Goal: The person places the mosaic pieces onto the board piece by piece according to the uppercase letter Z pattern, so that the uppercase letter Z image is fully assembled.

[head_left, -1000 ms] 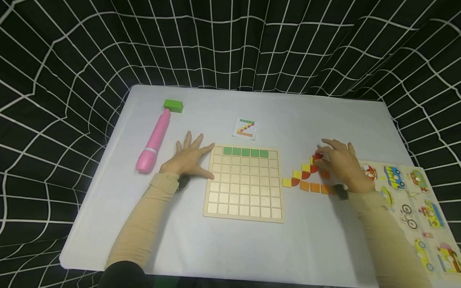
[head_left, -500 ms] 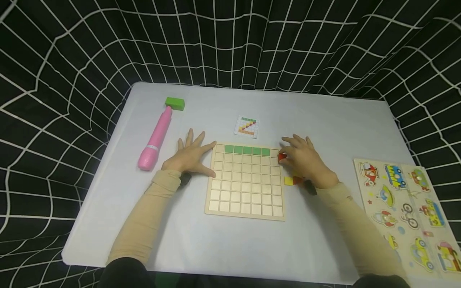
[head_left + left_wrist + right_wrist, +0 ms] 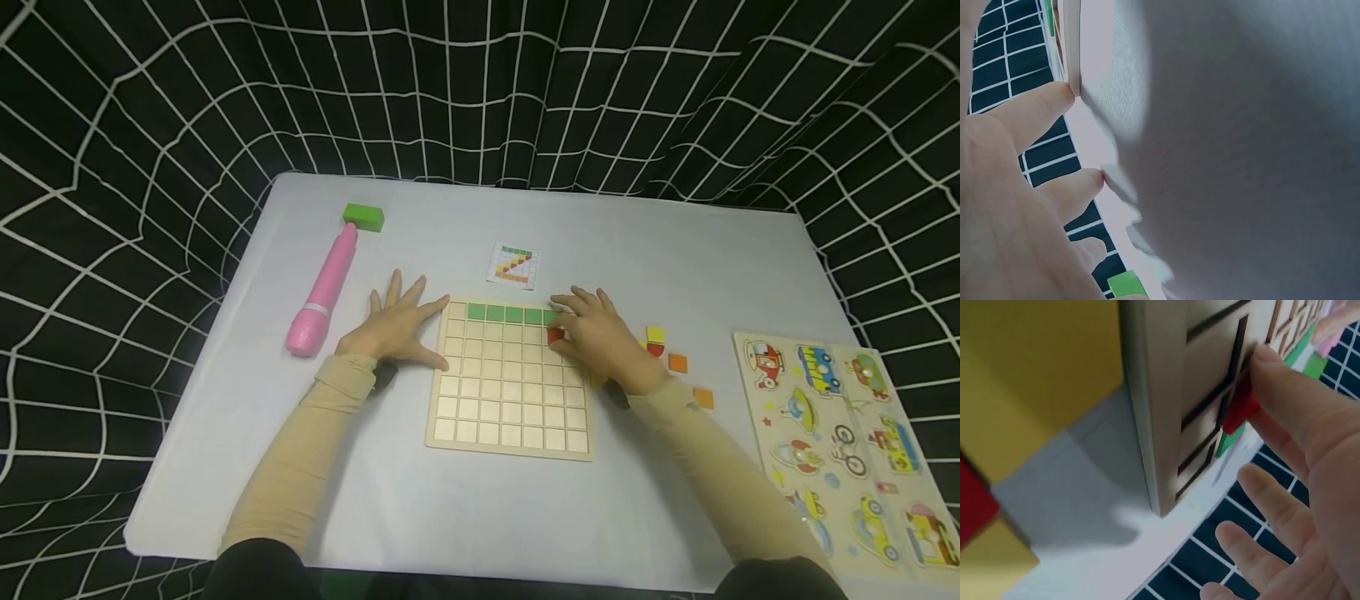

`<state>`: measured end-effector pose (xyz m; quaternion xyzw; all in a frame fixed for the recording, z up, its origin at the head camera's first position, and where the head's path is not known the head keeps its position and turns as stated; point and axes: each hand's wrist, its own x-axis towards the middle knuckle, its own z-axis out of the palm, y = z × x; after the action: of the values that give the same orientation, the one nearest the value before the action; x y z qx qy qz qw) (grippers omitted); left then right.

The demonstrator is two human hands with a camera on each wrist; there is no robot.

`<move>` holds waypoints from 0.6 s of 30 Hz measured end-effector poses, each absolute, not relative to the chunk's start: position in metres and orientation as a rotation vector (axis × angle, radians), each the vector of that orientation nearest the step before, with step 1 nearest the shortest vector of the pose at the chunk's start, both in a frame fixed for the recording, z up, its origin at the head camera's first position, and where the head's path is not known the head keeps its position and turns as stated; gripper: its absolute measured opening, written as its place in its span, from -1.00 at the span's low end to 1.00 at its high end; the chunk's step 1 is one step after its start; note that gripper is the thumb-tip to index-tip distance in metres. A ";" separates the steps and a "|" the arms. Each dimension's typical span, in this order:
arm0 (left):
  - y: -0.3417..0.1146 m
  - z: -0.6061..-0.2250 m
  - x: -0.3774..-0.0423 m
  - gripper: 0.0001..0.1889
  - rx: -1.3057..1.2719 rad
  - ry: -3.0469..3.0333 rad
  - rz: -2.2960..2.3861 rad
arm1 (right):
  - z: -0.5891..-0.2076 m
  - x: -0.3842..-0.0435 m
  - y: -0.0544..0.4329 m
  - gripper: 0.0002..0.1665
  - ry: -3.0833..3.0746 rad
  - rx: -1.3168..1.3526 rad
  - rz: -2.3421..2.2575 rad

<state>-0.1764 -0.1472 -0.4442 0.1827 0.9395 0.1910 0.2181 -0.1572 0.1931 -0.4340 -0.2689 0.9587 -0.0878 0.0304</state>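
A wooden grid board (image 3: pixel 510 454) lies mid-table, with a row of green square tiles (image 3: pixel 495 313) along its far side. My left hand (image 3: pixel 392 333) is spread at the board's left edge, thumb and index fingertip touching it. Over the board's upper right, my right hand (image 3: pixel 597 337) pinches a red tile (image 3: pixel 555 335) between thumb and index finger, just below the rightmost green tile. In the right wrist view the red tile (image 3: pixel 1241 406) is at the grid cells, its other fingers apart from it. A small pattern card (image 3: pixel 513 266) lies beyond the board.
Right of the board are a yellow tile (image 3: pixel 656 334), a red piece and orange tiles (image 3: pixel 678 362); my right hand and wrist hide others. A vehicle picture puzzle (image 3: pixel 847 450) lies far right. A pink baton-shaped object (image 3: pixel 322 292) and green block (image 3: pixel 363 217) lie left.
My right hand has picked up the red tile from the pieces at the right and carried it left onto the board's upper right. My left hand has stayed at the board's edge.
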 end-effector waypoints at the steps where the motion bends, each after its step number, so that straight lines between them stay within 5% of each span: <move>1: -0.147 -0.444 -0.177 0.23 0.506 2.601 0.530 | -0.434 -0.157 0.193 -0.62 2.955 -0.825 -0.269; 18: -0.149 -0.444 -0.176 0.23 0.503 2.597 0.527 | -0.434 -0.159 0.196 -0.75 3.026 -0.864 -0.291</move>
<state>-0.1764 -0.1489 -0.4438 0.1819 0.9391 0.1905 0.2206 -0.1594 0.1955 -0.4344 -0.2733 0.9575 -0.0922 -0.0093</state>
